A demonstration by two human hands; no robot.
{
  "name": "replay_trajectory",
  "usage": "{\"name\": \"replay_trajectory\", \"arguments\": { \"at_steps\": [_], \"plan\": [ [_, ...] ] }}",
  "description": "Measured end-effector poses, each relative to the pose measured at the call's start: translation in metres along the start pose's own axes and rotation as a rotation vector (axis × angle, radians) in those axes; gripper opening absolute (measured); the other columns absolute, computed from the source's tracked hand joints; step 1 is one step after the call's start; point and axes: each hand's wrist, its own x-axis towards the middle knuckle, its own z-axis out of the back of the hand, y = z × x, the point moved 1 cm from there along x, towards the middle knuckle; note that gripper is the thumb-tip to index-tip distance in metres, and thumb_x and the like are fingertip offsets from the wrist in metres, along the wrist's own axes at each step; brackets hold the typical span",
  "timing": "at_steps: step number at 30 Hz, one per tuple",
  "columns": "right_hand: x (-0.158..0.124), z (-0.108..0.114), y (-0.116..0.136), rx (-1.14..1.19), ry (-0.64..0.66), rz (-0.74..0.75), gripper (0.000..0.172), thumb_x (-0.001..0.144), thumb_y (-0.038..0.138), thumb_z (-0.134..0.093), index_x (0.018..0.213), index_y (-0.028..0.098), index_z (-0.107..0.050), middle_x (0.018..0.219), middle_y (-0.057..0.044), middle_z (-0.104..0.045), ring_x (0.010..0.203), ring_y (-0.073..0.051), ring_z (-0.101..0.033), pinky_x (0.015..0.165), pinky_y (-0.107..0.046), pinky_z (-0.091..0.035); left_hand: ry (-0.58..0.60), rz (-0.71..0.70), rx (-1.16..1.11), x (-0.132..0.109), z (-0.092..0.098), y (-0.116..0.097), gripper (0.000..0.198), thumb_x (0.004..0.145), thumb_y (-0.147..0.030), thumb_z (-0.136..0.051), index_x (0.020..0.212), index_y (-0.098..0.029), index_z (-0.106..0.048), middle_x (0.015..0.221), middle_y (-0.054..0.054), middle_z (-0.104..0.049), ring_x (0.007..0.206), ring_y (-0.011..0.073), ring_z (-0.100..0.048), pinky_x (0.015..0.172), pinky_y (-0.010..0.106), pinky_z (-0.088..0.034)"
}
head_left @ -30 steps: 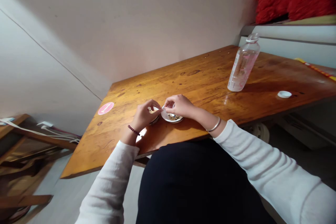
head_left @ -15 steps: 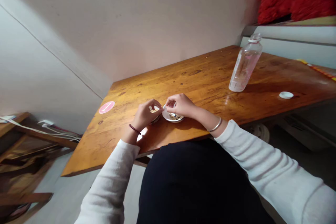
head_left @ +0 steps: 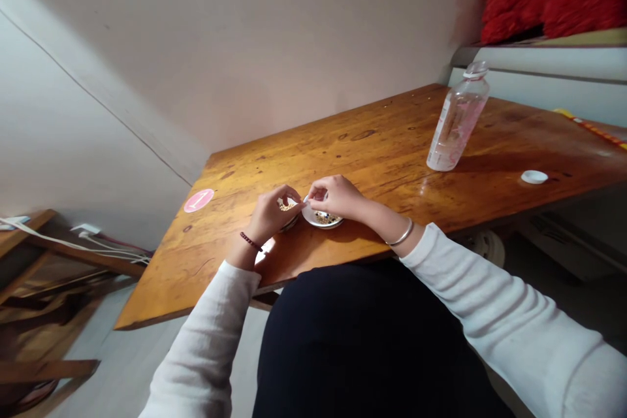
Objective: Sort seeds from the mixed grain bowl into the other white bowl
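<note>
At a varnished wooden counter (head_left: pixel 372 144) set against a white wall, I bend over two small dishes near its front edge. The fingers of my right hand (head_left: pixel 321 191) curl to a near-pinch at the rim of a white saucer (head_left: pixel 334 224), around something small and white that I cannot make out. The fingers of my left hand (head_left: pixel 290 194) arch over a second small dish (head_left: pixel 290 225), mostly hidden beneath them; the view does not show whether they grip it. Mixed grains (head_left: pixel 324 218) lie in the saucer, and paler grains (head_left: pixel 287 207) show in the other dish, just beside it. The saucer looks light, hard and probably brittle, best taken by its rim; the grains look loose and easily scattered, suited to a careful pinch. A beaded bracelet (head_left: pixel 251 241) circles my left wrist, a metal bangle (head_left: pixel 402 232) my right, and white sleeves (head_left: pixel 206 346) run back past my dark-clothed lap (head_left: pixel 372 346). Farther off stand a round pink sticker marked "1" (head_left: pixel 198 200), a clear plastic bottle (head_left: pixel 458 121) and its white cap (head_left: pixel 533 177), lying apart, below red fabric (head_left: pixel 553 0) on a shelf (head_left: pixel 539 59).
</note>
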Motion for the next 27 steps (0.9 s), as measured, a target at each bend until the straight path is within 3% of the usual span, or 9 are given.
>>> {"name": "replay_trajectory", "arguments": {
  "at_steps": [15, 27],
  "plan": [
    [-0.0003, 0.0015, 0.0006, 0.026, -0.009, -0.014, 0.011, 0.07, 0.026, -0.068, 0.078, 0.02, -0.072, 0.074, 0.0, -0.071, 0.07, -0.013, -0.064, 0.062, -0.021, -0.043, 0.011, 0.015, -0.036, 0.0005, 0.0003, -0.0016, 0.019, 0.076, -0.038, -0.068, 0.079, -0.019, -0.066, 0.075, 0.0, -0.067, 0.064, 0.0108, -0.056, 0.054, 0.02, -0.042],
    [0.0032, 0.0029, -0.004, 0.093, -0.097, -0.055, 0.009, 0.07, 0.025, -0.067, 0.075, 0.019, -0.071, 0.071, 0.0, -0.07, 0.067, -0.012, -0.063, 0.061, -0.021, -0.043, -0.02, 0.077, 0.026, 0.0013, -0.0006, 0.0013, 0.018, 0.079, -0.038, -0.063, 0.082, -0.02, -0.066, 0.078, 0.001, -0.069, 0.066, 0.0122, -0.058, 0.059, 0.022, -0.043]
  ]
}}
